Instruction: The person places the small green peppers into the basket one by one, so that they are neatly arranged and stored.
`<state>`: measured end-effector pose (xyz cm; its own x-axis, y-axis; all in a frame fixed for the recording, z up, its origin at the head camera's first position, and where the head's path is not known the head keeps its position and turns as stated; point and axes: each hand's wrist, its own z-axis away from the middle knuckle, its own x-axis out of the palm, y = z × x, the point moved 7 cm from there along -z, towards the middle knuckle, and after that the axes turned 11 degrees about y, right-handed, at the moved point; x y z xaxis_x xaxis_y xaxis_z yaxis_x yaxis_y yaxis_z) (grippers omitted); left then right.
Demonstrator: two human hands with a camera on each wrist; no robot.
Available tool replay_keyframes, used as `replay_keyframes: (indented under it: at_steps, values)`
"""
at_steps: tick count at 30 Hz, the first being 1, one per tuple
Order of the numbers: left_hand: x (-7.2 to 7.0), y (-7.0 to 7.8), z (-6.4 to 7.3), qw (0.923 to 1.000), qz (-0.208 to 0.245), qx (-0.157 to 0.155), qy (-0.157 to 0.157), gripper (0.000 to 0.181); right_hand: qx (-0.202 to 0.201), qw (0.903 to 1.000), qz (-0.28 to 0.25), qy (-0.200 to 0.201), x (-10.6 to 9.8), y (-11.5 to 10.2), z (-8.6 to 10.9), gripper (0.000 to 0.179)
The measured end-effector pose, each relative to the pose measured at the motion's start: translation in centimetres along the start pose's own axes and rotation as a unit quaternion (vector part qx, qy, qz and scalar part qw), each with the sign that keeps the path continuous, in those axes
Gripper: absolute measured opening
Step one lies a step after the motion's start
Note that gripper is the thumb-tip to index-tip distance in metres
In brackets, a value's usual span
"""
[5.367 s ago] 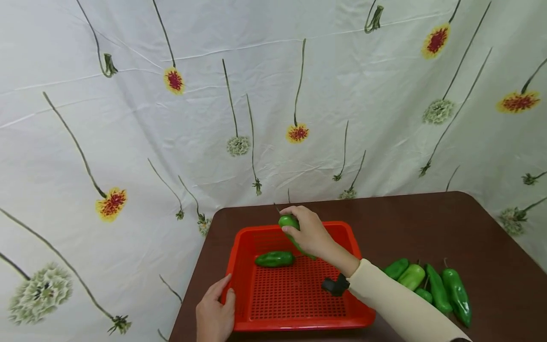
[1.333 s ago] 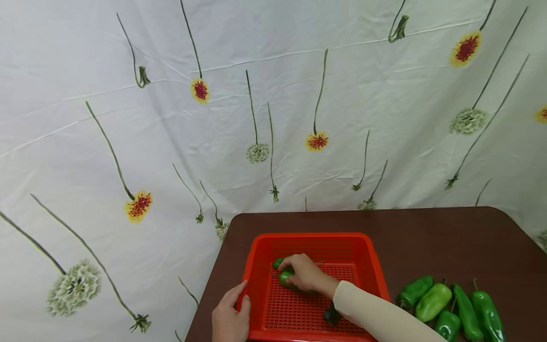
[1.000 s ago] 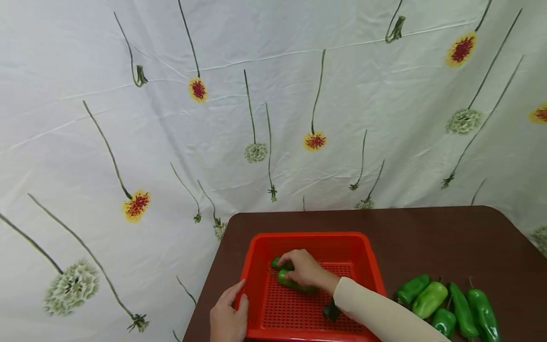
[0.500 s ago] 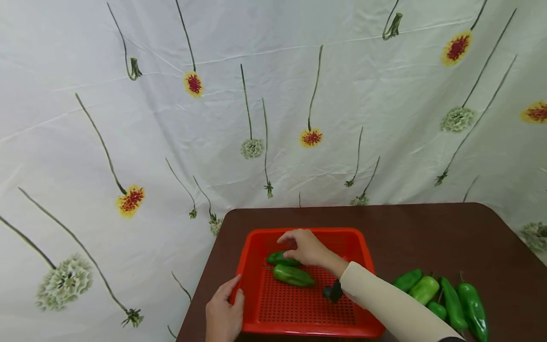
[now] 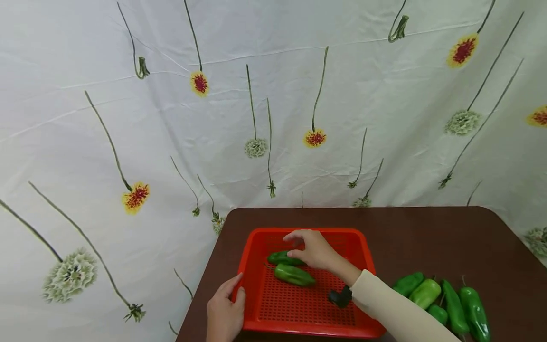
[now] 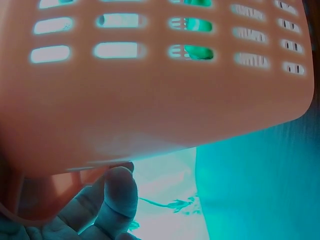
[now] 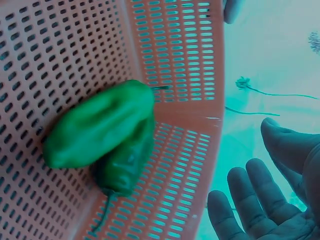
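Observation:
A red perforated plastic basket [image 5: 314, 328] stands on the table. My left hand [image 5: 225, 308] grips its left rim; the left wrist view shows the fingers [image 6: 121, 192] curled at the basket's edge [image 6: 125, 105]. Inside, toward the back left, two green peppers lie side by side: a lighter one [image 5: 294, 275] in front and a darker one [image 5: 279, 258] behind. Over the darker pepper hovers my right hand [image 5: 316, 249], thumb and fingers spread apart and holding nothing. From the right wrist, the lighter pepper [image 7: 102, 125] partly covers the darker pepper [image 7: 125, 172].
Several more green peppers [image 5: 456, 308] lie in a cluster on the dark brown table [image 5: 427, 237], right of the basket and beside my right sleeve [image 5: 393, 304]. A white flowered cloth [image 5: 222, 42] hangs behind the table. A black wrist camera [image 5: 339, 297] sits under my right wrist.
My right hand held the lighter pepper above the basket, lowered it in next to the darker one, let go and rose. My left hand has stayed on the rim.

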<state>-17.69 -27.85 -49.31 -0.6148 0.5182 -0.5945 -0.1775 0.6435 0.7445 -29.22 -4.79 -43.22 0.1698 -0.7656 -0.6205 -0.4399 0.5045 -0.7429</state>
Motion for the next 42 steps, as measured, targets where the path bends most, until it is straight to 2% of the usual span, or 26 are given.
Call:
replay_keyframes:
  at_steps: [6,11,33,42]
  values:
    - [0.0,0.0,0.1,0.9999,0.002,0.008,0.01,0.033,-0.003,0.9997,-0.017,0.016,-1.5,-0.5,1.0,0.039]
    - [0.2,0.1,0.1,0.9999,0.003,0.006,0.011,0.033,0.01,0.9988,-0.023,0.042,-2.4,-0.2,1.6,0.041]
    - [0.2,0.2,0.1,0.9999,-0.007,0.01,0.012,0.033,0.059,0.9913,-0.03,0.114,-5.1,1.1,4.8,0.041]
    - [0.0,0.5,0.1,0.9999,-0.007,0.006,0.006,0.033,0.06,0.986,-0.031,0.153,-7.8,1.6,5.9,0.046]
